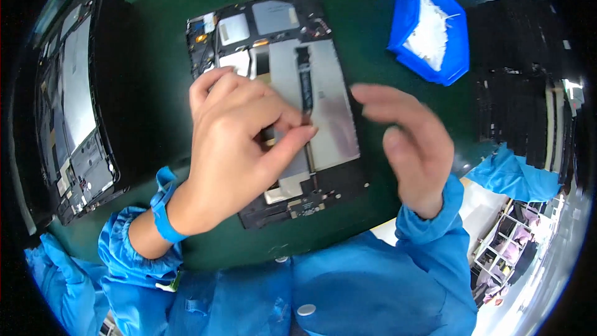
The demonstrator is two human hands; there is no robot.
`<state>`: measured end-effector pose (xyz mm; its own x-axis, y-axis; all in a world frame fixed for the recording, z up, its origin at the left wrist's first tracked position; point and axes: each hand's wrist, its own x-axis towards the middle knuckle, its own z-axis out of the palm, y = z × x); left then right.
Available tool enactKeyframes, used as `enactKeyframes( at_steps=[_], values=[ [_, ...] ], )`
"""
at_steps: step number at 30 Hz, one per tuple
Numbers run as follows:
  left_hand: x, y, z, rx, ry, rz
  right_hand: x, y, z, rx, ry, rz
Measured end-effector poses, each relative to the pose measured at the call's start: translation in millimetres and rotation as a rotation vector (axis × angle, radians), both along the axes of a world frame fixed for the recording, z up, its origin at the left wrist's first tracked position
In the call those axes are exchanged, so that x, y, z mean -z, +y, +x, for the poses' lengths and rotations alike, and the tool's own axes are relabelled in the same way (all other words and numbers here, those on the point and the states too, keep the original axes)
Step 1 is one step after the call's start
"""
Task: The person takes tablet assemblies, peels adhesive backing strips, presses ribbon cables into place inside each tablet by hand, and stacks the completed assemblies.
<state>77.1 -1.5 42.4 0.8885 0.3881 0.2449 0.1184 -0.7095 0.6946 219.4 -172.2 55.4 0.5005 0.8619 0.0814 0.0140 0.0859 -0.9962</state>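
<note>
An opened tablet-like device (339, 106) lies in front of me, its silver battery panels and dark circuit parts exposed. Down its middle runs a narrow dark flex cable (305, 84). My left hand (233, 121) rests over the left half of the device, thumb and forefinger pinched on the cable's lower stretch. That hand hides part of the inside. Just beyond the device's right edge, my right hand (420, 143) hovers with thumb and fingers apart, a little blurred and holding nothing. A blue band (163, 211) circles my left wrist.
On the green work surface (158, 50), a stack of similar opened devices (81, 99) stands at the left. A blue bin (401, 25) with white scraps (429, 34) sits at the upper right. More dark panels (519, 99) are piled at the far right, beside blue cloth (519, 177).
</note>
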Motion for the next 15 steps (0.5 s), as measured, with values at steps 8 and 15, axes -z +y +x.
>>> enactKeyframes(
  at_steps=[8,15],
  values=[
    [-2,-1,12,0.025,-0.021,0.040,12,-15,-32,-0.047,-1.196,-0.038],
    [2,1,7,0.030,-0.047,0.093,16,-16,-35,-0.014,-1.240,-0.059]
  ],
)
